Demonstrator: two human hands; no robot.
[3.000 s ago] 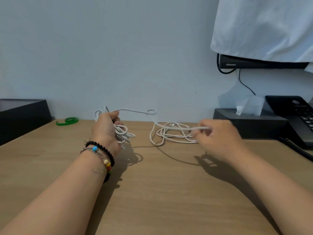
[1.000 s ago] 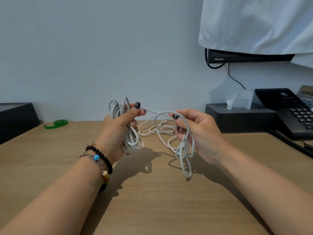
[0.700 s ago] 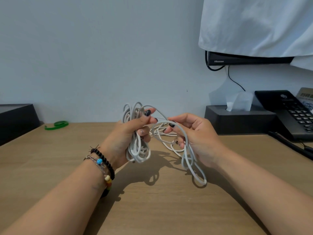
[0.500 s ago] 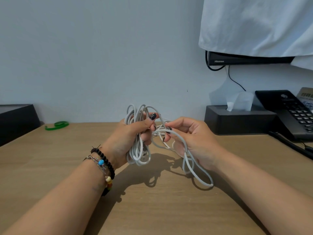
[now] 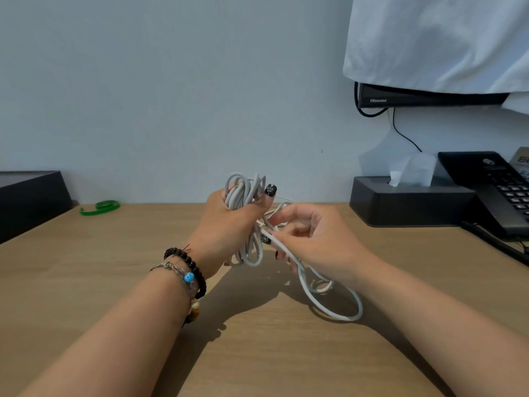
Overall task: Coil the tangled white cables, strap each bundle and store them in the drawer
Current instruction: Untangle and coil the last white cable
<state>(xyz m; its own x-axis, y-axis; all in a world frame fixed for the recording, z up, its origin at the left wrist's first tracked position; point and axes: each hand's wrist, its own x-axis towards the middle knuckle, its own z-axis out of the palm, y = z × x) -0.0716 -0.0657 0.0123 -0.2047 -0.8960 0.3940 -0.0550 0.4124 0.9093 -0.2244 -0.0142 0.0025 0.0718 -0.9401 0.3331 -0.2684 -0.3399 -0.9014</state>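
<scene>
My left hand point(image 5: 229, 227) grips a coiled bundle of white cable point(image 5: 243, 193) upright above the wooden desk point(image 5: 86, 282), thumb pressed across the loops. My right hand point(image 5: 317, 242) is close beside it and holds the loose white strand point(image 5: 329, 308), which runs through its curled fingers and hangs in a loop touching the desk. More slack cable lies between and behind the two hands, partly hidden. A green strap point(image 5: 100, 207) lies at the back left of the desk.
A black box point(image 5: 28, 199) stands at the left edge. At the back right are a black tissue box point(image 5: 406, 204) and a black desk phone point(image 5: 492, 190) with its cord. A cloth-covered screen point(image 5: 429, 97) hangs on the wall above.
Both hands lifted the cable off the desk and came together. The bundle in my left hand has grown; my right hand moved in close, its hanging loop now lower on the desk.
</scene>
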